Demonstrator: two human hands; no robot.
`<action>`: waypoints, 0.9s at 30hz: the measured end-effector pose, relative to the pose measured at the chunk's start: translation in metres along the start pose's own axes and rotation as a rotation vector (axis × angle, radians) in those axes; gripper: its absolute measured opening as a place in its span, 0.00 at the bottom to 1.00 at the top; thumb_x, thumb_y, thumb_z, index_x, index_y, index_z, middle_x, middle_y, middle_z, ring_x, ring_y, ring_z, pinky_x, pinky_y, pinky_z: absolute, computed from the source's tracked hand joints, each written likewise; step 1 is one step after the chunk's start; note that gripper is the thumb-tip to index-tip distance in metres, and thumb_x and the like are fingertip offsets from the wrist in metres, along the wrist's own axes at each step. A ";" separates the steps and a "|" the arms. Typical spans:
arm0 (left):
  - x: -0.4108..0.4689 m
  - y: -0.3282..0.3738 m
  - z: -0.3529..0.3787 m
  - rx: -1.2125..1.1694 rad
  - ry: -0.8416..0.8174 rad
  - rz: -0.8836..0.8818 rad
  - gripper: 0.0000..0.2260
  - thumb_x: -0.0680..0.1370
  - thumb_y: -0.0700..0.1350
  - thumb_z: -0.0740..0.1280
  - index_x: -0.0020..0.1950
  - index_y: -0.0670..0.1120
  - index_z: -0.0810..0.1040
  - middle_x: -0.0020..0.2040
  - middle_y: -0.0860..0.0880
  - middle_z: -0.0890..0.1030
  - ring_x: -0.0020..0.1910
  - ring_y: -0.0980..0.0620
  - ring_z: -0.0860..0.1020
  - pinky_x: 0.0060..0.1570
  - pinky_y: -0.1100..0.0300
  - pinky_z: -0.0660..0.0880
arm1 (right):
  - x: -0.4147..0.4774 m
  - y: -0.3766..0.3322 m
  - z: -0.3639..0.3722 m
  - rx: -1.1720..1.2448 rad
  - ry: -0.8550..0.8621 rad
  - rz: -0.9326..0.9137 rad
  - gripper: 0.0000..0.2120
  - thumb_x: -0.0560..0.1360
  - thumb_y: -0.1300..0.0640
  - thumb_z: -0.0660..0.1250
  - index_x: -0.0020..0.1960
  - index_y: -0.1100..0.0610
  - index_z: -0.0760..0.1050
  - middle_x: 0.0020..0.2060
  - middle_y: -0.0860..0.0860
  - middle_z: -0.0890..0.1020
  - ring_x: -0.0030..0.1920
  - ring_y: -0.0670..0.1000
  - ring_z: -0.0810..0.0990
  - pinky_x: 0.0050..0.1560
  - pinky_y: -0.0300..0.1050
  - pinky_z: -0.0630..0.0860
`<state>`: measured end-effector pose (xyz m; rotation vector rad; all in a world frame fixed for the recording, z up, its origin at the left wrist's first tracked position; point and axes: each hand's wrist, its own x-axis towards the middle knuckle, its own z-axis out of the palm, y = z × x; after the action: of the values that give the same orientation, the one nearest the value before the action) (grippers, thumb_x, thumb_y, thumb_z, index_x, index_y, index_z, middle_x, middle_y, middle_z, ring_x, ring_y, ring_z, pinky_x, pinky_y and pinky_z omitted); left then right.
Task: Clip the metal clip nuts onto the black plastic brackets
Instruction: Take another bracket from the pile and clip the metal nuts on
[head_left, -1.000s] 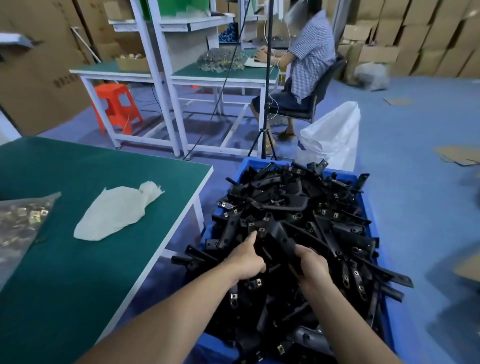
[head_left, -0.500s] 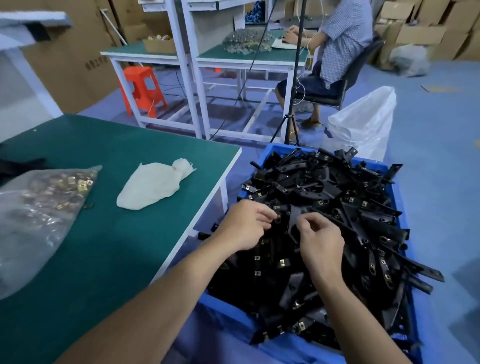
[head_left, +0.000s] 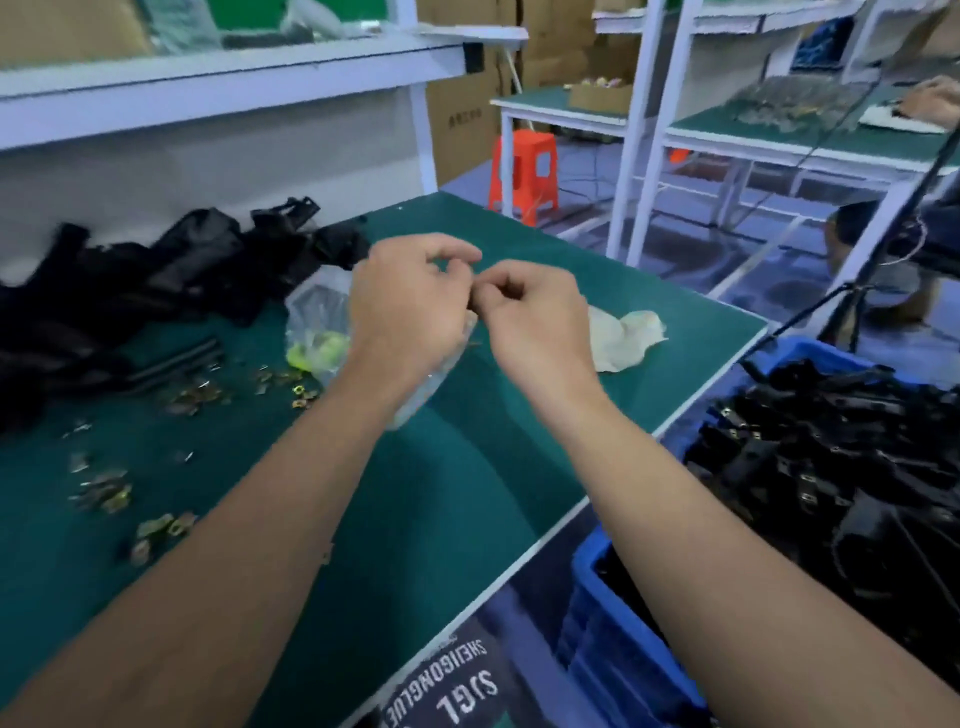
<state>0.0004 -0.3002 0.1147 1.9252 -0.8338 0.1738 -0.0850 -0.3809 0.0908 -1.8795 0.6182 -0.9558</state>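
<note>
My left hand (head_left: 410, 306) and my right hand (head_left: 535, 322) hover close together over the green table (head_left: 441, 493), fingers curled and fingertips nearly meeting. Motion blur is strong, and I see nothing held in either. Black plastic brackets (head_left: 130, 291) lie heaped at the table's back left. Brass-coloured metal clip nuts (head_left: 104, 491) are scattered on the mat at the left, with more clip nuts (head_left: 291, 384) beside a clear plastic bag (head_left: 322, 322) under my left hand. A blue bin (head_left: 613, 587) at the right holds several brackets (head_left: 831, 467) with clips on them.
A crumpled white cloth (head_left: 623, 338) lies near the table's right edge behind my right hand. A white shelf frame (head_left: 208, 78) rises behind the table. An orange stool (head_left: 524, 171) and other green benches (head_left: 779, 130) stand beyond. A tripod leg (head_left: 852, 306) stands by the bin.
Both hands have left the blue bin and moved left over the green table. The view has swung left, bringing the bracket heap and loose clip nuts into sight.
</note>
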 end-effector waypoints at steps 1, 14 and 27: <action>0.004 -0.015 -0.021 0.032 0.054 -0.013 0.15 0.72 0.40 0.65 0.47 0.57 0.87 0.32 0.67 0.80 0.35 0.69 0.79 0.43 0.70 0.76 | 0.003 -0.010 0.021 -0.014 -0.060 -0.027 0.11 0.73 0.58 0.68 0.34 0.48 0.82 0.30 0.39 0.81 0.35 0.39 0.78 0.35 0.30 0.70; -0.057 -0.220 -0.197 0.306 0.109 -0.577 0.13 0.79 0.47 0.71 0.63 0.56 0.82 0.43 0.60 0.82 0.29 0.60 0.78 0.29 0.67 0.75 | 0.016 -0.036 0.255 -0.329 -0.741 -0.173 0.29 0.80 0.50 0.67 0.79 0.51 0.64 0.55 0.52 0.81 0.46 0.49 0.82 0.37 0.40 0.72; -0.075 -0.275 -0.188 0.490 0.032 -0.328 0.14 0.78 0.51 0.71 0.63 0.52 0.84 0.65 0.54 0.81 0.67 0.55 0.71 0.68 0.62 0.64 | 0.043 -0.003 0.412 -0.708 -0.881 -0.164 0.36 0.80 0.33 0.58 0.81 0.51 0.61 0.78 0.54 0.65 0.76 0.61 0.64 0.71 0.54 0.66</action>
<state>0.1559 -0.0323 -0.0283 2.4804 -0.4664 0.2238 0.2772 -0.2057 -0.0087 -2.7209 0.2560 0.1129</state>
